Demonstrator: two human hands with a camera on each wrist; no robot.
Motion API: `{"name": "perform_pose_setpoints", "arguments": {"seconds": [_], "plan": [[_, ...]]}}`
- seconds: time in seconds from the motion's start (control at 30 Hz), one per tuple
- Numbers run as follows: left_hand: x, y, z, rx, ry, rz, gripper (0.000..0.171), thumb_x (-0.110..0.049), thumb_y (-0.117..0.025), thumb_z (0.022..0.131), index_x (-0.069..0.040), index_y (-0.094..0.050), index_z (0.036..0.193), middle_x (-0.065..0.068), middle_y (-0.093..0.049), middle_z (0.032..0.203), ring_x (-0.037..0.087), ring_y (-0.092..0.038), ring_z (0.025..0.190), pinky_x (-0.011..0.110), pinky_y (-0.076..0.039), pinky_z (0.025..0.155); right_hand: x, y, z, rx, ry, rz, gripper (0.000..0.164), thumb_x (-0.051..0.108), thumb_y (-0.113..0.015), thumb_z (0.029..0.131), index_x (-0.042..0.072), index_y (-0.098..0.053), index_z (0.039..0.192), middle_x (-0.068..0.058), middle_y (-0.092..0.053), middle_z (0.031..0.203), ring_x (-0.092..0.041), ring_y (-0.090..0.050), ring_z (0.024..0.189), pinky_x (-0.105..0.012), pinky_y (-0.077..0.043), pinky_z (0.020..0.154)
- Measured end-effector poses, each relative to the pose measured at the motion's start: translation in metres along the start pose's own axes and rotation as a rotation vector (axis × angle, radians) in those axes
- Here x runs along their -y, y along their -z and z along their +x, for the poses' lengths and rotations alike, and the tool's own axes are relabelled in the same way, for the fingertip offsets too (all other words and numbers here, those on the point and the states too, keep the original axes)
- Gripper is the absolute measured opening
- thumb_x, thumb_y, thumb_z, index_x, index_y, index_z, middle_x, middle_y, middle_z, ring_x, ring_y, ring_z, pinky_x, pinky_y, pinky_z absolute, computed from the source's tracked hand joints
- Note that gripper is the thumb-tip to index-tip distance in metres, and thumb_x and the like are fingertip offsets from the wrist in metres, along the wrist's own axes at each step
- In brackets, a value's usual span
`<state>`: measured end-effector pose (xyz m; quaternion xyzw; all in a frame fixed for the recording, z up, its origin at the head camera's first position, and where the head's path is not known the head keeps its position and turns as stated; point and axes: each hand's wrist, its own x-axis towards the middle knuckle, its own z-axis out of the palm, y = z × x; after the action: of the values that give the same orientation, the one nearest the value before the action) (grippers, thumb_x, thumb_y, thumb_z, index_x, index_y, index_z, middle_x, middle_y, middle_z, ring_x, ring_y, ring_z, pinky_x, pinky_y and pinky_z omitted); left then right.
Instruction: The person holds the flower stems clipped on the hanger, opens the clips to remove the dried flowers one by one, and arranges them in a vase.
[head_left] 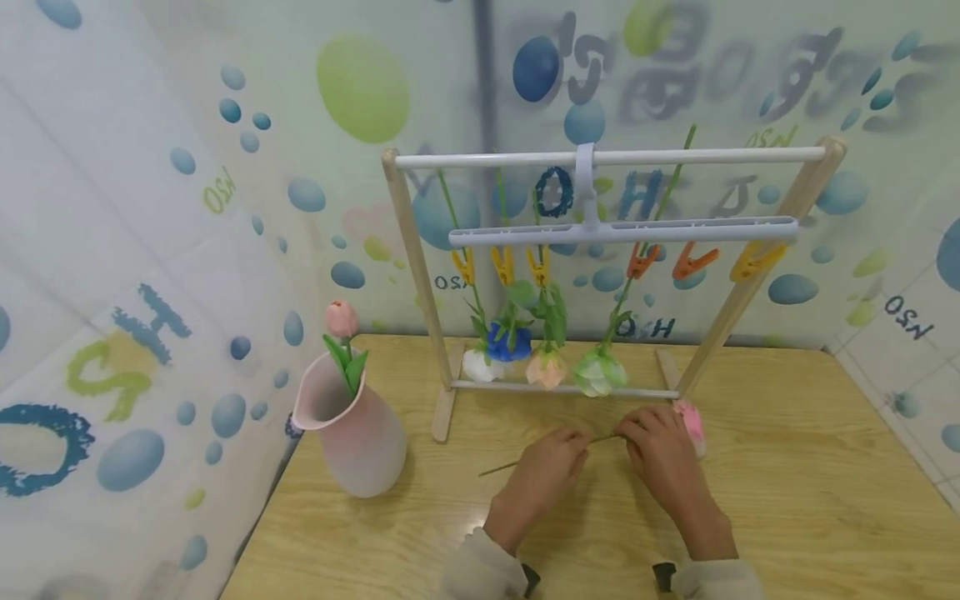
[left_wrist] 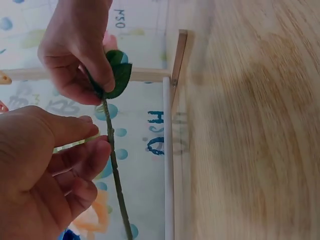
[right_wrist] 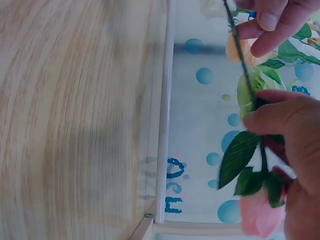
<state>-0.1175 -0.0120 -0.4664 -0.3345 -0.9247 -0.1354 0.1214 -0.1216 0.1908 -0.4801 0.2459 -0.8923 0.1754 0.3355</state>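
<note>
My right hand [head_left: 663, 442] pinches the green stem of a pink artificial flower [right_wrist: 261, 212] between thumb and fingers, just behind its leaves [right_wrist: 237, 159]. The bloom points to the right, and the thin stem [left_wrist: 118, 185] runs left across the front of the rack. My left hand [head_left: 551, 458] is beside the stem, its fingertips right at it, with thumb and forefinger apart in the left wrist view. Behind both hands, a hanger bar [head_left: 525, 237] with clips holds several flowers head down: a white one [head_left: 480, 365], a blue one [head_left: 510, 342], a peach one [head_left: 546, 369] and a green one [head_left: 600, 372].
A wooden rack [head_left: 420, 242] with a white top rod carries the hanger. Two clips at its right, an orange one [head_left: 693, 262] and a yellow-orange one [head_left: 753, 260], hold no flower. At left stands a pink-white vase [head_left: 367, 450] with a pink tulip [head_left: 342, 319]. Patterned curtains surround the wooden table [head_left: 825, 500].
</note>
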Motion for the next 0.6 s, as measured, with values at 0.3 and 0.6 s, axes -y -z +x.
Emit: {"name": "perform_pose_setpoints", "arguments": {"seconds": [0.3, 0.6], "plan": [[-0.010, 0.004, 0.006, -0.044, 0.066, -0.010, 0.016, -0.024, -0.067, 0.095, -0.016, -0.074, 0.108, -0.005, -0.066, 0.101, 0.004, -0.064, 0.076, 0.012, -0.046, 0.059, 0.007, 0.011, 0.008, -0.113, 0.149, 0.044, 0.051, 0.023, -0.033, 0.109, 0.004, -0.073, 0.083, -0.007, -0.067, 0.090, -0.031, -0.058, 0.094, -0.051, -0.038, 0.102], [-0.015, 0.022, 0.009, -0.228, 0.046, -0.066, 0.007, -0.015, -0.070, 0.090, -0.013, -0.076, 0.091, -0.005, -0.063, 0.082, -0.002, -0.050, 0.058, 0.009, -0.038, 0.052, 0.025, 0.017, 0.018, -0.399, 0.184, 0.019, 0.037, 0.007, -0.043, 0.102, 0.000, -0.071, 0.078, -0.017, -0.068, 0.094, -0.042, -0.057, 0.098, -0.052, -0.035, 0.104]]}}
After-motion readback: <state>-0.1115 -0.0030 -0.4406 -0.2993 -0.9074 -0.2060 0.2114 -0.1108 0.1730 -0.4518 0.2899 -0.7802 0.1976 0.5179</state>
